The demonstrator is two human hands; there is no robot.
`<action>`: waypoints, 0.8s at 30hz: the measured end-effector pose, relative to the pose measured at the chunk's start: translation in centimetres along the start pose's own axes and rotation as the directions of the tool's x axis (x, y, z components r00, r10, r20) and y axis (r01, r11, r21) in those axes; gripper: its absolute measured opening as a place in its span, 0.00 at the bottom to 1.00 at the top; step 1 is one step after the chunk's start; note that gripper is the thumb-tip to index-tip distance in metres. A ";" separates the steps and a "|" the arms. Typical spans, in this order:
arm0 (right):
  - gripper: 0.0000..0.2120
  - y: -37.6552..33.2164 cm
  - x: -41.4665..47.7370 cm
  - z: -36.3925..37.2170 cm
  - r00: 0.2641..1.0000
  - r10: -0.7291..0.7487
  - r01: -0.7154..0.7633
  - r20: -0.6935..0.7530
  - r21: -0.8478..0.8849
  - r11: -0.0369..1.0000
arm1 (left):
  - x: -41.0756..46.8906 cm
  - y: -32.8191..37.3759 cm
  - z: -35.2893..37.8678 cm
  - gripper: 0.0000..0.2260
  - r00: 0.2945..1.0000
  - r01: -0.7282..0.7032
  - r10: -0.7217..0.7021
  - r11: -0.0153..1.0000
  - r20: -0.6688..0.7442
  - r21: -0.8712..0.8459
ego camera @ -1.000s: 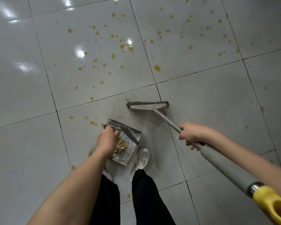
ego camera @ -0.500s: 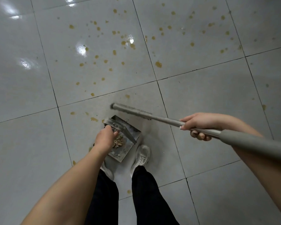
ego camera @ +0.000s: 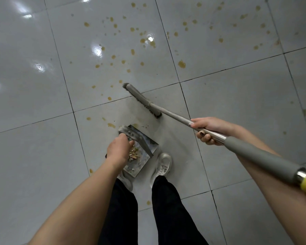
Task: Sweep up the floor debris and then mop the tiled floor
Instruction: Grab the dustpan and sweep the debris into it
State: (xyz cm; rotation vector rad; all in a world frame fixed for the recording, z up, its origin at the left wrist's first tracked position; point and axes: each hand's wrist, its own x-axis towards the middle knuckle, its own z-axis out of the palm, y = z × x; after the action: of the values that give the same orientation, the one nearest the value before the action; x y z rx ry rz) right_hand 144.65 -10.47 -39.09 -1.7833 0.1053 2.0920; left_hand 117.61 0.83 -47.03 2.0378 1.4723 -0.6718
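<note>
Sweeping into pan
Pan (ego camera: 137,166) is held in left grip (ego camera: 119,149), broom (ego camera: 142,101) in right grip (ego camera: 208,130); strokes are best drawn toward 6 o'clock.

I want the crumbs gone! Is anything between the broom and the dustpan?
Nothing visible blocks it. Only bare tile lies between the broom head and the dustpan, which the left hand holds.
</note>
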 end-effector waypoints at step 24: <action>0.23 4.4 3.5 5.7 0.930 0.334 -0.354 0.156 0.126 0.927 | 4.7 -1.3 -1.5 0.13 0.993 -0.067 0.068 0.998 0.093 -0.013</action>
State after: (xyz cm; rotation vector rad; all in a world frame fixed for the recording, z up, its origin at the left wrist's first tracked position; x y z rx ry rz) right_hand 137.39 -11.95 -42.24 -1.6230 0.5652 2.3624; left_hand 117.79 5.49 -49.22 2.0106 1.3458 -0.7204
